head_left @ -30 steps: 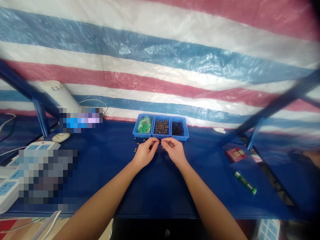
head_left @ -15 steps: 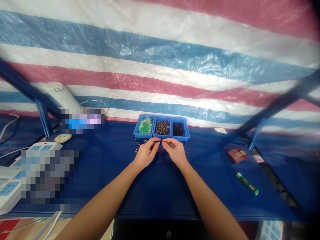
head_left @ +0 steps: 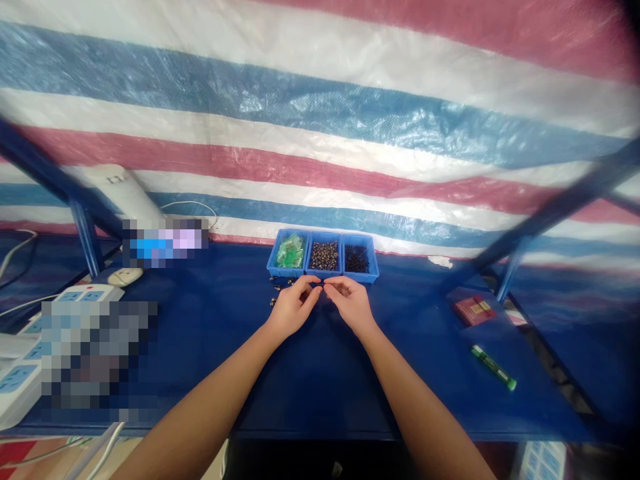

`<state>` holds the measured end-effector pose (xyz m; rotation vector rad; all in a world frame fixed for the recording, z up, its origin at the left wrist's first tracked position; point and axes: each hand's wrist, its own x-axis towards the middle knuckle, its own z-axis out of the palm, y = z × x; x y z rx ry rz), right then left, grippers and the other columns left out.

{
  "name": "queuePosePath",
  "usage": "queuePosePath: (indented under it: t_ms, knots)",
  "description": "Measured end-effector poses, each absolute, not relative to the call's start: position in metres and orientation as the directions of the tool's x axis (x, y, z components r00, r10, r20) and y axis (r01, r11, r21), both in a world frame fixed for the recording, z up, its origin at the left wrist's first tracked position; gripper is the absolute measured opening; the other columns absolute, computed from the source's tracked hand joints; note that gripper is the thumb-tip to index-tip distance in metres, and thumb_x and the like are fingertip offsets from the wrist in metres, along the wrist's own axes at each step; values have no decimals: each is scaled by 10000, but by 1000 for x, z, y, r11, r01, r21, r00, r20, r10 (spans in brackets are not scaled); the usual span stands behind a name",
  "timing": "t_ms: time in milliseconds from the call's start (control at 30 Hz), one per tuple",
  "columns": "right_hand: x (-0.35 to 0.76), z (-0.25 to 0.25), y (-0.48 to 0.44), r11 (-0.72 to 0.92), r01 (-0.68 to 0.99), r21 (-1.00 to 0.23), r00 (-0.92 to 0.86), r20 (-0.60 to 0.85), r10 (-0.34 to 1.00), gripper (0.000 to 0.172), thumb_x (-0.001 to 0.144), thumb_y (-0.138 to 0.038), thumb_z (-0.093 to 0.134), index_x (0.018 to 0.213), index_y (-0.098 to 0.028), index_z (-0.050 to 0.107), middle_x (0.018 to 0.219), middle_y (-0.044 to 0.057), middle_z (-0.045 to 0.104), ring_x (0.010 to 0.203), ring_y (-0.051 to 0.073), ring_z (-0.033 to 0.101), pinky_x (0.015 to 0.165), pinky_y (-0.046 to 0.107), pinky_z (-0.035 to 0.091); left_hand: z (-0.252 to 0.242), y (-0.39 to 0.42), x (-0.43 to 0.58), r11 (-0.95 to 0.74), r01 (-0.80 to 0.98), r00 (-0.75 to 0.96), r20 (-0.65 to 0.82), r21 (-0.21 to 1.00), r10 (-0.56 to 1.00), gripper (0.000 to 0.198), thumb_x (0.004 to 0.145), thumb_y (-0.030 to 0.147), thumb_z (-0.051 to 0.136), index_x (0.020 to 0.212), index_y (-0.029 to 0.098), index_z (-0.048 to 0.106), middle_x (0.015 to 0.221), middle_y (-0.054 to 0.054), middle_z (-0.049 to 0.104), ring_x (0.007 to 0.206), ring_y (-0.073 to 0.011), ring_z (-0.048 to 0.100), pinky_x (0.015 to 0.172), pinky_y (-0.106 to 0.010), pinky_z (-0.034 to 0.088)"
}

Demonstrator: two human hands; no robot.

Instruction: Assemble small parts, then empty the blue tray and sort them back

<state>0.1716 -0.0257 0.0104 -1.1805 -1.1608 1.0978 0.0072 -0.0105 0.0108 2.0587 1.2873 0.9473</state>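
Note:
My left hand (head_left: 294, 305) and my right hand (head_left: 352, 301) meet fingertip to fingertip just in front of three joined blue bins. Both are pinched around something tiny and dark, too small to make out. Green pieces in clear plastic fill the left bin (head_left: 273, 271). Small brass-and-dark metal parts (head_left: 324, 256) heap up in the middle bin, and black screws (head_left: 357, 259) lie in the right one. Beside my left hand, several loose small metal parts (head_left: 273, 301) rest on the blue table (head_left: 320, 380), partly hidden by the hand.
On the left are a white power strip (head_left: 20, 380), a blurred-out dark object (head_left: 105, 353) and a white cylinder (head_left: 123, 190). A dark red box (head_left: 474, 311) and a green tube (head_left: 494, 367) lie on the right. Blue frame bars (head_left: 555, 200) slant at both sides before a striped sheet (head_left: 320, 107).
Almost nothing differs. Both hands keep their pinch at the same spot in front of the bins, with only a very slight shift of the fingertips.

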Motion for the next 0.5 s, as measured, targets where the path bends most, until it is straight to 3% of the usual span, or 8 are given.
queuePosePath:
  t_ms: [267,500]
  knots:
    - [169,7,-26,94,-43,-995,54,92,994,206,767,-344,701,902,-189,719,763,30,681,678,165,614,655,289,508,10,-9,6,-418,528,300,298,739,906,267,963,381,436,906,196,619,687,15,647,607,-119,602,590,-214,434]
    - [171,7,-25,91,-28,-995,84,88,993,230,778,-372,685,904,-182,715,772,42,690,689,172,624,655,292,517,10,-11,7,-422,512,288,313,748,905,221,932,374,507,1053,207,586,669,43,616,573,-104,569,582,-209,421]
